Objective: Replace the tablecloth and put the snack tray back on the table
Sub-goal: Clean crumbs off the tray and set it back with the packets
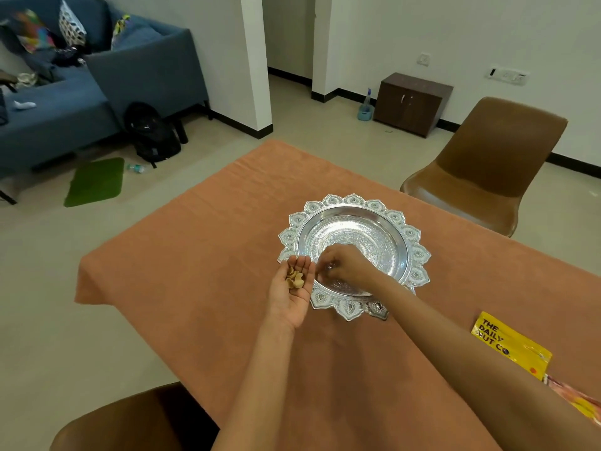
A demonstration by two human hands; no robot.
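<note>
Orange cloth, the tablecloth point(201, 255), lies smooth over the whole table and hangs over its far and left edges. On it, right of the middle, sits the silver snack tray point(354, 200), a deep embossed dish with a scalloped, petal-like rim.

At the tray's near-left rim the left hand point(294, 288) is turned palm up, fingers straight and together, cradling a small heap of tan snack pieces point(294, 278). The right hand point(344, 265) reaches down into the tray with its fingers curled toward the dish floor; whether they pinch anything cannot be told.

Near the right edge of the cloth lies a yellow packet point(510, 346) printed "THE DAILY NUT CO.", with a second orange packet point(579, 398) just beyond it.

2 brown chairs stand at the table: 1 at the far right side point(487, 164), 1 at the near-left corner point(130, 421). The floor point(48, 288) is pale tile. A blue sofa point(97, 92) with patterned cushions point(71, 24) fills the far-left corner; a black backpack point(151, 135) leans against it, with a green mat point(96, 182) and a fallen bottle point(136, 168) nearby. Against the white back wall stands a low dark cabinet point(411, 104), a spray bottle point(366, 107) beside it.
</note>
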